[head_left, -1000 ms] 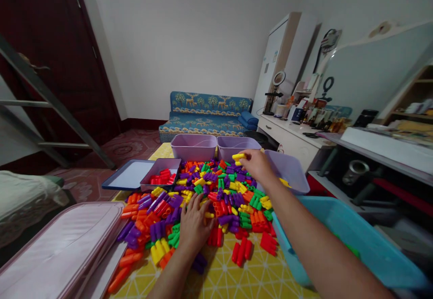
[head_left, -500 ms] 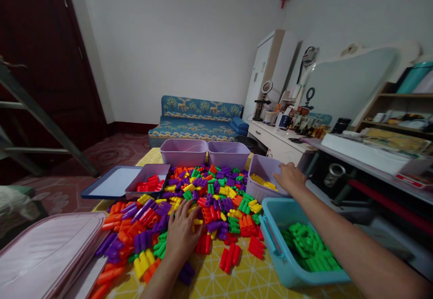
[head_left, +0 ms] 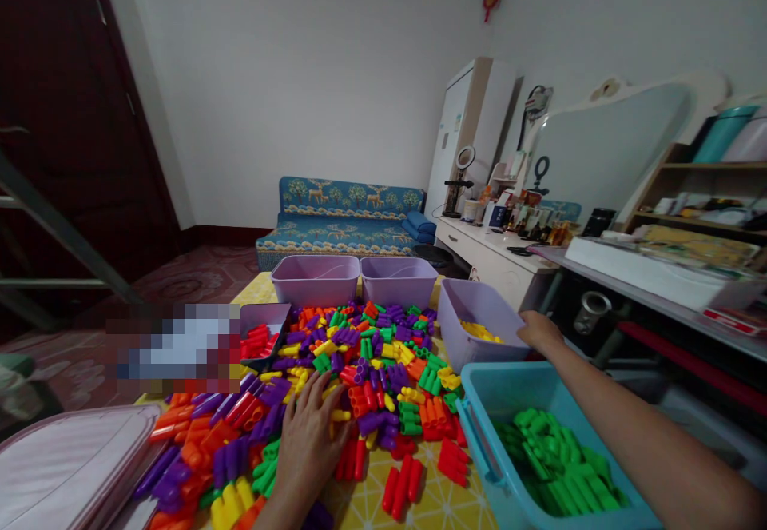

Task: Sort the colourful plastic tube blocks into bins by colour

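My left hand (head_left: 311, 426) lies over the pile of plastic tube pieces (head_left: 365, 354), its fingers stretched out and apart. A yellow piece (head_left: 340, 416) shows between its thumb and forefinger. At the right, my right hand (head_left: 540, 332) grips the rim corner of a lilac bin (head_left: 449, 330); its fingertips are partly hidden behind the rim. Several yellow pieces (head_left: 481, 332) lie inside that bin. Just in front of it stands a blue bin (head_left: 479, 434) with green pieces (head_left: 563, 458) in it, under my right forearm.
Two lilac bins (head_left: 315, 280) stand at the table's far edge. A smaller tray (head_left: 272, 318) with red pieces is at the left. Pink lids (head_left: 65, 466) lie at the front left. Red pieces (head_left: 403, 486) rest on the yellow tablecloth (head_left: 368, 506). A sofa (head_left: 341, 226) stands beyond.
My right hand has shifted from over the lilac bin's side to its outer right corner, and the bin has turned and widened to the right. My left hand stays on the pile. The view has shifted slightly.
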### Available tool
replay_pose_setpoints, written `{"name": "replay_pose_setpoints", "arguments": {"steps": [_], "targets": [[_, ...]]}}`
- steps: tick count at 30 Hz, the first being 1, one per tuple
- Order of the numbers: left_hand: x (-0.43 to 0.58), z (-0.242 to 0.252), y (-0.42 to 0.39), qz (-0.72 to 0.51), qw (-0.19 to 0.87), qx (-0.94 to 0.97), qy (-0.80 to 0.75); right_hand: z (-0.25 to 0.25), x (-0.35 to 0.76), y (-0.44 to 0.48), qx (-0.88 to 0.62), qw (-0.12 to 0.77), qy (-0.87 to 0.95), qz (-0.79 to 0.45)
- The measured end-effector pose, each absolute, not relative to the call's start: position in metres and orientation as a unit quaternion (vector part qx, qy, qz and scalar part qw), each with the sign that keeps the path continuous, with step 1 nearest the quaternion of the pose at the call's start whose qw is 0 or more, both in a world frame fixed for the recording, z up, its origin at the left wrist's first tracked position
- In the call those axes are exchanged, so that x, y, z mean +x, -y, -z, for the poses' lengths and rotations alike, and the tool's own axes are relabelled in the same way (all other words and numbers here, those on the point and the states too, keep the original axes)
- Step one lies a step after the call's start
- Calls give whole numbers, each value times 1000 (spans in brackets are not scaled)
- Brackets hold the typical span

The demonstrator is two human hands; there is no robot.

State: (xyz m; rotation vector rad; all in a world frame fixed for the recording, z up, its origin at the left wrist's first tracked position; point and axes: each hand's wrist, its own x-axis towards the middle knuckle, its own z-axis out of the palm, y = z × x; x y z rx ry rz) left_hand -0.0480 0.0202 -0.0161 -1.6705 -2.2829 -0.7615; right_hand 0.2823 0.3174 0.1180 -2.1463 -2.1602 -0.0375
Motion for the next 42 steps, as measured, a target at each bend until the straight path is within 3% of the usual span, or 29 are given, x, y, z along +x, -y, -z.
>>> {"name": "replay_pose_setpoints", "arguments": {"steps": [9, 11, 13, 15, 17, 21, 25, 33, 38, 42], "targets": [[-49, 13, -19, 222, 111, -575, 780, -116, 283, -317, -701, 49, 712, 6], [-49, 13, -19, 218, 115, -578, 778, -126, 283, -293, -670, 105, 735, 21], [-50, 13, -20, 218, 119, -581, 775, -134, 282, -247, -575, 233, 783, 35], [-50, 13, -20, 218, 121, -580, 776, -133, 282, -185, -481, 287, 828, -7], [-49, 13, -20, 216, 120, -577, 778, -120, 284, -122, -443, 250, 860, -33], [-47, 9, -18, 211, 114, -576, 782, -74, 291, -48, -437, 216, 871, 59], [-44, 4, -17, 211, 108, -575, 783, -46, 291, -53, -415, 238, 870, 124], [-43, 6, -13, 227, 84, -572, 784, -51, 272, -61, -434, 279, 847, 131], [-24, -33, -13, 295, 143, -579, 746, -34, 262, -30, -358, 419, 829, 90], [7, -70, -55, 334, 77, -665, 663, 0, 227, -24, -292, 372, 881, -27]]}}
